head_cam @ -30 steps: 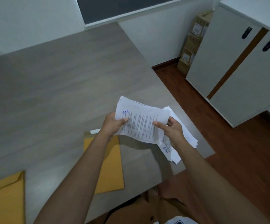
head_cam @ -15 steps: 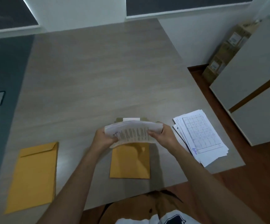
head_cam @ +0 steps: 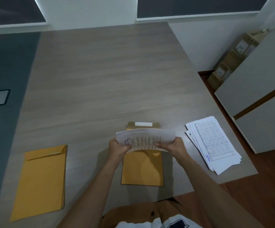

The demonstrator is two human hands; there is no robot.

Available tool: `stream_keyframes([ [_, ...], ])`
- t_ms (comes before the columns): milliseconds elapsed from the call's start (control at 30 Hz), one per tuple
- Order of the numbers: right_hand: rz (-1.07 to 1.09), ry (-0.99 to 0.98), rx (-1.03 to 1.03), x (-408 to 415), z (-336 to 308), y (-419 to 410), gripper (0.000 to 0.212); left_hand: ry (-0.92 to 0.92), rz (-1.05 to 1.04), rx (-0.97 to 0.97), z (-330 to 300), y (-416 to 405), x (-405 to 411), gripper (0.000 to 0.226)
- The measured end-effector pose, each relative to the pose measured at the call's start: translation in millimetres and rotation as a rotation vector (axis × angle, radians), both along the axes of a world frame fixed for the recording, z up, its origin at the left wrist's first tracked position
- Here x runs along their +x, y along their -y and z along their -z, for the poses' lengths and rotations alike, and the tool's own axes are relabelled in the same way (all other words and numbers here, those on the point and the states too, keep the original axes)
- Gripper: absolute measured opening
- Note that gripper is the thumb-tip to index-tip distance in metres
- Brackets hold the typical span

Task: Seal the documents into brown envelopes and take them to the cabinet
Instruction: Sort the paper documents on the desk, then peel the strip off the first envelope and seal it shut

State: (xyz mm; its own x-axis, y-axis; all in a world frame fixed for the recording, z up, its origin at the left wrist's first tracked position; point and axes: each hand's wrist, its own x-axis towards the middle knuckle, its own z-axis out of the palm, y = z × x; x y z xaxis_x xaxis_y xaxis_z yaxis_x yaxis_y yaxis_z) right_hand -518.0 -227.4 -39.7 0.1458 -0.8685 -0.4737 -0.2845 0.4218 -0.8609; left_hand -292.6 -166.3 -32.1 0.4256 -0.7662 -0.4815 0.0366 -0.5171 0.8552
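1. Left hand [head_cam: 118,149] and right hand [head_cam: 174,146] both pinching a bent sheaf of documents [head_cam: 145,139] by its side edges.
2. Held just above the open brown envelope [head_cam: 142,168] (flap up, white strip showing).
3. Left of that envelope: a second envelope [head_cam: 41,180], flat on the worktop [head_cam: 100,79].
4. Right of it: a loose paper stack [head_cam: 214,143].
5. Farther right, off the worktop: white cabinet [head_cam: 256,96].

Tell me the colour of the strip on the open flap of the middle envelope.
White, on the brown flap of the envelope; the head view shows it.
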Motion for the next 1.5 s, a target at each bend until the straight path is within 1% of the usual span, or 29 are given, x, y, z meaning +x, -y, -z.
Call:
stream_keyframes([
  [67,-0.026,-0.018,-0.003,2,-1,2,0.039,0.008,0.003,0.025,1,2,1,0.030],
  [200,-0.079,-0.010,0.006,4,-8,7,0.039,0.039,0.036,0.044,-4,6,0,0.025],
  [300,-0.078,0.011,0.009,2,-5,11,0.043,0.051,0.049,0.042,-5,11,-1,0.021],
  [500,-0.095,-0.019,0.024,-6,-8,33,0.033,0.089,0.014,0.035,-6,19,-14,0.018],
  [533,-0.096,-0.034,0.024,-10,-9,38,0.032,0.118,0.015,0.037,-5,20,-18,0.017],
  [600,-0.088,-0.061,0.031,-20,-12,53,0.035,0.276,0.034,0.058,-2,23,-29,0.013],
  [633,-0.077,-0.077,0.036,-27,-13,62,0.037,0.395,0.045,0.080,1,25,-34,0.018],
  [667,-0.075,-0.085,0.042,-35,-15,74,0.040,0.506,0.056,0.114,5,27,-40,0.028],
  [733,-0.034,-0.082,0.043,-49,-18,93,0.042,0.650,0.164,0.196,9,30,-48,0.048],
  [867,-0.050,-0.082,-0.001,-66,-29,131,0.042,0.795,0.320,0.346,17,41,-57,0.079],
  [933,-0.086,-0.088,-0.032,-65,-34,145,0.045,0.860,0.376,0.377,19,46,-58,0.088],
  [1033,-0.158,-0.125,-0.071,-57,-40,161,0.047,0.914,0.449,0.391,21,51,-52,0.093],
  [1133,-0.215,-0.166,-0.095,-46,-43,172,0.049,0.931,0.548,0.358,23,54,-39,0.097],
  [1267,-0.342,-0.230,-0.114,-32,-44,177,0.043,0.998,0.667,0.306,18,55,-27,0.094],
  [1400,-0.501,-0.361,-0.128,-28,-44,183,0.033,0.996,0.696,0.281,17,55,-25,0.094],
  [1500,-0.636,-0.453,-0.100,-28,-42,187,0.034,1.002,0.709,0.275,17,55,-24,0.094],
])
